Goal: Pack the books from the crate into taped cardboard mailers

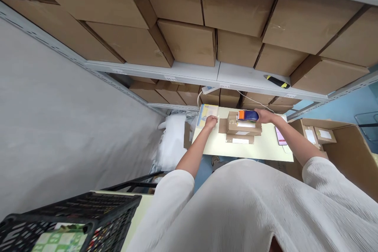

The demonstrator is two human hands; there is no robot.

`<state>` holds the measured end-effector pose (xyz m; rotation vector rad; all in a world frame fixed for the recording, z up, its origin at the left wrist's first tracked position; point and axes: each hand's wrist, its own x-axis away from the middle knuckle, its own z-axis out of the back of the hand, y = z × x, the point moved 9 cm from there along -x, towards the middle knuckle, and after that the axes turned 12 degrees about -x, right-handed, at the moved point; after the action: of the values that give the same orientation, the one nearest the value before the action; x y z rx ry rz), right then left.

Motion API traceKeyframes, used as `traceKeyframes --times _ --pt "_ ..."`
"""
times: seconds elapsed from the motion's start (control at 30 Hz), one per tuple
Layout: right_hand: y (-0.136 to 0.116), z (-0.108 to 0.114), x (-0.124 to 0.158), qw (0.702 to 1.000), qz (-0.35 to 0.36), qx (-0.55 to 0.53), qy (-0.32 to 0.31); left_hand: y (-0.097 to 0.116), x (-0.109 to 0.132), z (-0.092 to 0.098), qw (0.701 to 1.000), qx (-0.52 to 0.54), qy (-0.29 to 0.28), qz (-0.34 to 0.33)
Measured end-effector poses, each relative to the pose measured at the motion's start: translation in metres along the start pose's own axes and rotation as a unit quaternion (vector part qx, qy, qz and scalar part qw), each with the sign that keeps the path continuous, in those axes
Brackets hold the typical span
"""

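Observation:
A small cardboard box [233, 127] with flaps folded out lies on the pale table [251, 150], white labels on it. My right hand [262, 115] grips a blue and orange tape dispenser [251, 115], which is over the top of the box. Left of the box, my left hand [211, 122] is closed, its fingers pinched together; what they hold, if anything, is too small to make out. Under and beyond that hand is a flat yellow and blue packet [203, 115].
A phone [280, 136] lies at the table's right. Shelves of cartons [186, 43] overhang the back, with a yellow-black utility knife [277, 82] on one. An open carton [348, 149] with small boxes stands right; a black crate [109, 220] is lower left.

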<state>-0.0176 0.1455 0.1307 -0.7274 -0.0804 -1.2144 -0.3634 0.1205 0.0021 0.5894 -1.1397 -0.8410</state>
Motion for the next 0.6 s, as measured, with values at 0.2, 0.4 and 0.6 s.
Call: traceKeyframes --times 0.2,0.4,0.6 --pt "0.004 -0.001 0.004 1.0 -0.008 0.018 -0.002 -0.018 -0.008 -0.021 1.0 0.012 -0.006 0.009" --pt "0.004 -0.007 0.008 0.998 -0.009 0.055 0.002 -0.038 -0.019 -0.04 0.999 0.016 -0.003 0.031" --pt "-0.001 -0.007 0.015 0.998 -0.02 0.055 0.012 -0.051 -0.021 -0.071 0.999 0.017 -0.007 0.033"
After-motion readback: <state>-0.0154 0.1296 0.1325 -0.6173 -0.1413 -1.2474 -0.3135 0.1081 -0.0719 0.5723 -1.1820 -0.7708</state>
